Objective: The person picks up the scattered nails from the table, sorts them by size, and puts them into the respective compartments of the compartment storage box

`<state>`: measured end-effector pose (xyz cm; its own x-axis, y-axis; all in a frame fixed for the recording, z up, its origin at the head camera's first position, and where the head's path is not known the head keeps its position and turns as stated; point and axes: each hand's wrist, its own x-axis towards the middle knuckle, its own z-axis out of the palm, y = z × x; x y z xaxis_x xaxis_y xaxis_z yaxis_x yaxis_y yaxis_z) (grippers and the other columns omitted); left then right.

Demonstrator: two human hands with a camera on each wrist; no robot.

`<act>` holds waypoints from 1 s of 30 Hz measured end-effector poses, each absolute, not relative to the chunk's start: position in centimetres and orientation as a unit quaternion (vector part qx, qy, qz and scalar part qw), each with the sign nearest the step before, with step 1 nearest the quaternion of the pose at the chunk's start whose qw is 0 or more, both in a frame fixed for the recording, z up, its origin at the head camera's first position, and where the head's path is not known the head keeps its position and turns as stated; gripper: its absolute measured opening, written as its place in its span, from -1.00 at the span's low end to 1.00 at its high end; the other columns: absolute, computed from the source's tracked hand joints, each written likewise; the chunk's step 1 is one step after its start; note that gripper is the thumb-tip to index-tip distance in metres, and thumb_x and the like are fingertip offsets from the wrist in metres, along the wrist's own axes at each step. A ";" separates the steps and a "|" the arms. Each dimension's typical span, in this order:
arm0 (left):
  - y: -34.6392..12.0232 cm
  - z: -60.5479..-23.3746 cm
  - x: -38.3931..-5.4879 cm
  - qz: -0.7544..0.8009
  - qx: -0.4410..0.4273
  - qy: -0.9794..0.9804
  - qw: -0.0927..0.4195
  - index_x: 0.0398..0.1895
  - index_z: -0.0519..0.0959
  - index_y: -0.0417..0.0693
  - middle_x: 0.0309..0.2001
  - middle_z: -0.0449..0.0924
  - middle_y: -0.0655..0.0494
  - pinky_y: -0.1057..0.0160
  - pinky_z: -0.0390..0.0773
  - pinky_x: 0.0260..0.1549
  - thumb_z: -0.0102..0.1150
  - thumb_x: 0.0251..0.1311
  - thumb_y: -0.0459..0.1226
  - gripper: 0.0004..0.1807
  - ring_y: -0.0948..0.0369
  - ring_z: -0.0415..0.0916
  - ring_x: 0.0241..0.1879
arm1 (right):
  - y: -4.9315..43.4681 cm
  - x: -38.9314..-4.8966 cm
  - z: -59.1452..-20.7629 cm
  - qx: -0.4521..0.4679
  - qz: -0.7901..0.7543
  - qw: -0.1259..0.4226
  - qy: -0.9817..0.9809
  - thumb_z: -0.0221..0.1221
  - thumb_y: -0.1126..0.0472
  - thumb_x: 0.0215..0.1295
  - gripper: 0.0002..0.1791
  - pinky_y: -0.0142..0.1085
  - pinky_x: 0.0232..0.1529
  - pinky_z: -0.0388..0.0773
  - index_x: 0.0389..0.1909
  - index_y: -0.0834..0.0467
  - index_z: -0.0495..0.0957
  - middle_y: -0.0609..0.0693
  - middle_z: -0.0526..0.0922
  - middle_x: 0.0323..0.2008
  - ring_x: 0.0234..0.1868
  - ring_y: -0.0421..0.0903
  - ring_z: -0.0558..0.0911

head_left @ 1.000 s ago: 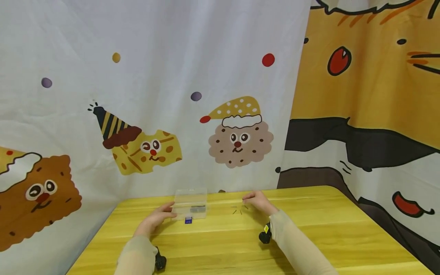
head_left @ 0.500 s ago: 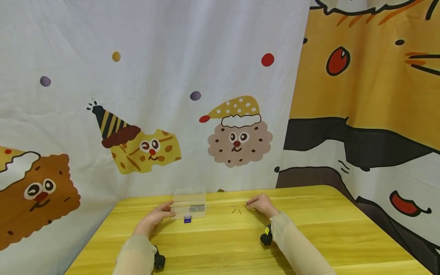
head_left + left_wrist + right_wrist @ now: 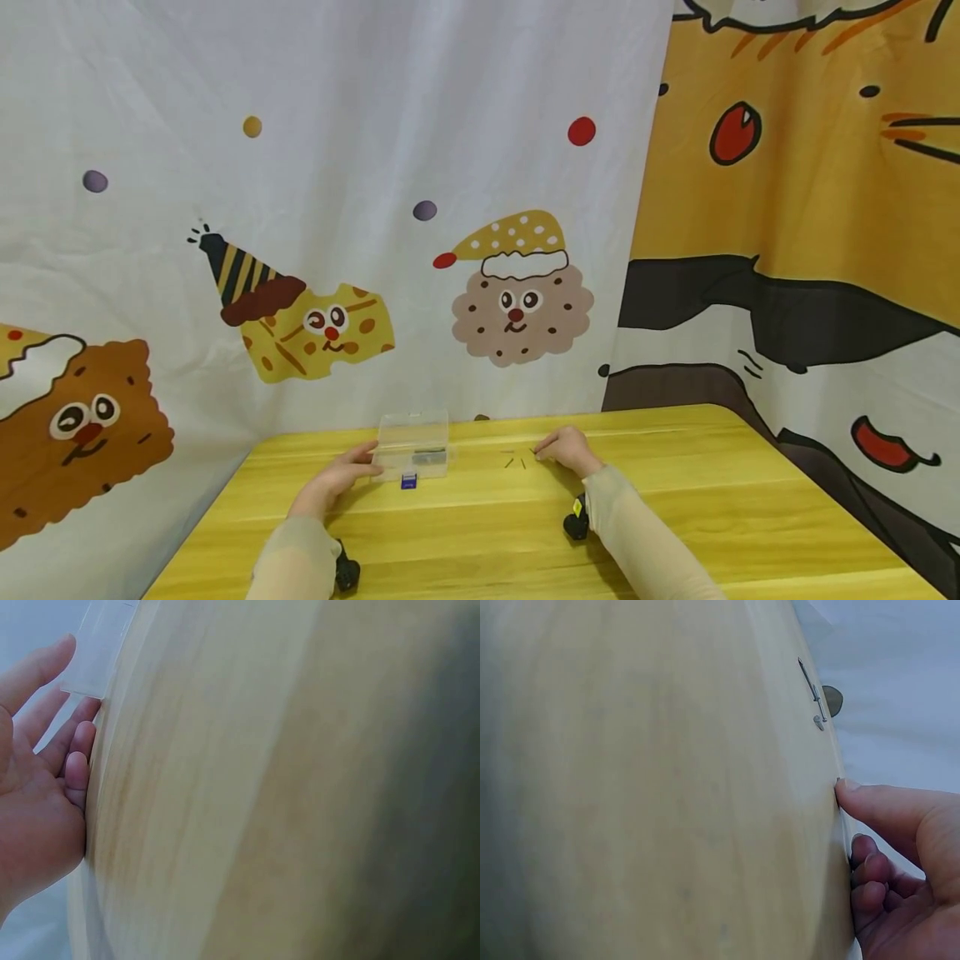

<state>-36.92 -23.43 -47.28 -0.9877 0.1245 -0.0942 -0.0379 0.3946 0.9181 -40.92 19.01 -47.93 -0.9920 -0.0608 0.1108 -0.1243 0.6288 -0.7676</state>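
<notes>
A clear plastic box stands near the far edge of the table, its lid raised at the back. Dark slender items lie inside it, too small to make out. At the box's left side rests my left hand, fingertips against it and thumb held apart. My right hand is low over the tabletop to the right, thumb and fingers pinching a nail, mostly hidden by the thumb. Several loose nails lie on the wood just left of that hand.
The wood-grain table ends at the back against a printed curtain. A small blue piece sits at the box's front edge. A black wrist camera hangs under the right forearm.
My right hand shifted slightly right, uncovering the nails, then moved back a touch left with its fingers low at one nail. My left hand stays at the box.
</notes>
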 end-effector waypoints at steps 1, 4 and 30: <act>-23.4 -47.3 -36.9 0.546 0.029 0.834 0.074 0.45 0.17 -0.28 0.31 0.21 -0.43 -0.32 0.09 0.23 0.30 0.17 -0.25 -0.19 -0.29 0.14 0.30 | 18.9 -40.9 -47.9 0.047 0.427 0.036 -0.902 0.45 0.30 -0.05 -0.90 -0.27 -0.39 0.53 -0.44 0.19 0.78 0.06 0.72 -0.29 -0.44 -0.12 0.56; -23.4 -47.3 -36.9 0.550 0.026 0.832 0.073 0.45 0.18 -0.26 0.32 0.21 -0.42 -0.31 0.08 0.24 0.31 0.16 -0.26 -0.19 -0.28 0.13 0.31 | 18.8 -40.9 -47.9 0.046 0.418 0.041 -0.906 0.45 0.29 -0.04 -0.92 -0.28 -0.39 0.53 -0.46 0.18 0.78 0.05 0.73 -0.30 -0.43 -0.12 0.56; -23.5 -47.3 -36.8 0.539 0.037 0.838 0.077 0.47 0.14 -0.24 0.35 0.15 -0.44 -0.30 0.07 0.26 0.25 0.23 -0.27 -0.22 -0.29 0.10 0.33 | 18.0 -41.1 -48.1 0.067 0.407 0.058 -0.909 0.43 0.30 -0.03 -0.97 -0.27 -0.40 0.51 -0.53 0.18 0.76 -0.02 0.71 -0.45 -0.45 -0.16 0.56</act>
